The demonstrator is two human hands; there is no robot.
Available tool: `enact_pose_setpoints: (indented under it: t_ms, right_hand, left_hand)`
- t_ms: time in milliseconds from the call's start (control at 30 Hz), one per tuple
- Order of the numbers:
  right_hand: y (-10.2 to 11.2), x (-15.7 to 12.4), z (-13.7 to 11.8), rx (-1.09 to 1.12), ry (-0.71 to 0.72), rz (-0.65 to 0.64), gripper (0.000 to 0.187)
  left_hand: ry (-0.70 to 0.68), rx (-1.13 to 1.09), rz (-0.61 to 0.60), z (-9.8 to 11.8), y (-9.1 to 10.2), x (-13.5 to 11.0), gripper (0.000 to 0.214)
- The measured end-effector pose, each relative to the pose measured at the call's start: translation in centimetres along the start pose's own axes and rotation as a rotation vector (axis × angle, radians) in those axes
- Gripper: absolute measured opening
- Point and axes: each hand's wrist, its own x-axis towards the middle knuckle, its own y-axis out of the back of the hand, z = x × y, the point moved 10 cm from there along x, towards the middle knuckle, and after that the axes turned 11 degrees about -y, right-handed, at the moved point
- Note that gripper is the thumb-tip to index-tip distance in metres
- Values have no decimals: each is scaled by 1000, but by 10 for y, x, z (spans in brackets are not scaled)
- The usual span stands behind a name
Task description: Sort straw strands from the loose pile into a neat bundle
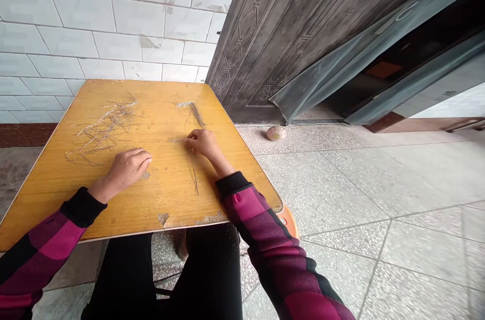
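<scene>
Right grip [200, 142] pinched closed on a thin wiry strand [178, 140], which sticks out left of the fingertips; too fine to be fully sure it's held. Small bundle [194, 114] just ahead of the grip, loose strands [193, 173] just below it. Left grip [129, 167] curled closed, nothing visible in it, near a larger loose pile [104, 128] on the yellow wooden tabletop [170, 209].

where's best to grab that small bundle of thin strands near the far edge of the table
Pinch its pale gathered end, where the strands lie tight; the darker tips of the bundle of thin strands fan apart and would likely splay. Come from the left, over the bare tabletop, since the right hand sits just below the tips.
</scene>
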Motion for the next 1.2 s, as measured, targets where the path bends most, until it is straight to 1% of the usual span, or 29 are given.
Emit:
enact_pose_setpoints:
  t_ms: [133, 233, 267, 333, 400, 467, 533, 633, 700, 767, 800, 833, 867, 933, 1000, 1067, 1100, 1133, 1200]
  right_hand:
    - [11, -2, 3, -24, -27, 79, 17]
    - [21, -5, 4, -9, -22, 128, 19]
    - [24, -7, 4, 6, -14, 142, 19]
    - [30, -11, 3, 41, 10, 179, 18]
    - [37, -18, -1, 75, 55, 228, 18]
    - [42, -27, -9, 99, 120, 270, 20]
    - [44, -34, -16, 105, 181, 298, 21]
    - [46, -42, -23, 92, 241, 335, 23]
    - [45, -44, -26, 79, 261, 344, 24]
    - [42, -45, -27, 73, 274, 335, 25]
    - [40, -45, -28, 73, 280, 327, 25]
    - [39, -46, -29, 76, 287, 318, 25]
    - [37, -46, -30, 77, 294, 308, 25]
    - [34, -47, -33, 77, 305, 288, 26]
    - [32, -47, -34, 72, 309, 277, 25]
    - [31, -47, -35, 63, 310, 279, 25]
    - [30, -47, -35, 59, 311, 281, 25]
    - [30, -47, -35, 54, 312, 282, 25]
    - [29, -46, -34, 45, 313, 284, 24]
  left_hand:
    - [3, -4, -6, -1, 0, 0, 21]
    - [34, 14, 20, -11, 11, -1, 20]
    - [57, 32, 40, -18, 19, -2, 19]
    - [130, 98, 106, -36, 41, -5, 18]
    - [239, 192, 198, -58, 68, -13, 17]
    - [342, 251, 248, -78, 89, -23, 15]
    - [422, 290, 230, -95, 100, -32, 12]
    - [494, 347, 132, -116, 108, -46, 6]
    - [549, 373, 88, -130, 115, -57, 5]
    - [612, 398, 94, -141, 123, -66, 7]
    - [618, 406, 111, -142, 124, -67, 8]
    - [602, 407, 127, -140, 123, -65, 8]
    - [556, 395, 142, -134, 117, -59, 8]
    - [462, 346, 126, -118, 94, -43, 8]
    - [370, 312, 93, -99, 64, -25, 11]
    - [212, 308, 37, -74, 35, -7, 18]
    - [169, 311, 10, -66, 23, -2, 19]
    - [147, 328, -15, -62, 14, 1, 20]
    - [141, 364, -63, -59, 2, 3, 20]
